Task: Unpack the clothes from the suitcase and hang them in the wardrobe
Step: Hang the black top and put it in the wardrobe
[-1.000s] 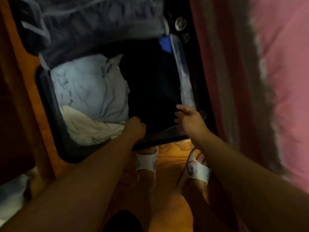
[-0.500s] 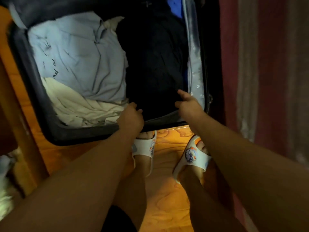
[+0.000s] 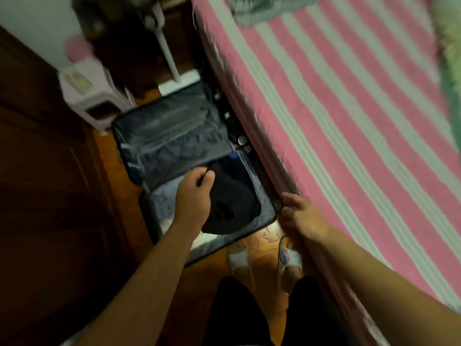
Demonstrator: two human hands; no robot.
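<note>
Lifted now, left hand [image 3: 197, 193] grips dark garment [image 3: 232, 206] above suitcase [image 3: 172, 141]; right hand [image 3: 303, 216] seemingly loose, empty

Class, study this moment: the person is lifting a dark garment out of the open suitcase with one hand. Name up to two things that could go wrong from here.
1. Only the left hand grips the dark garment; the right hand holds nothing. It hangs loosely, so it may drag over the suitcase rim or slip free.
2. The feet in slippers stand close to the suitcase, with the bed alongside, so stepping away could mean tripping.
</note>
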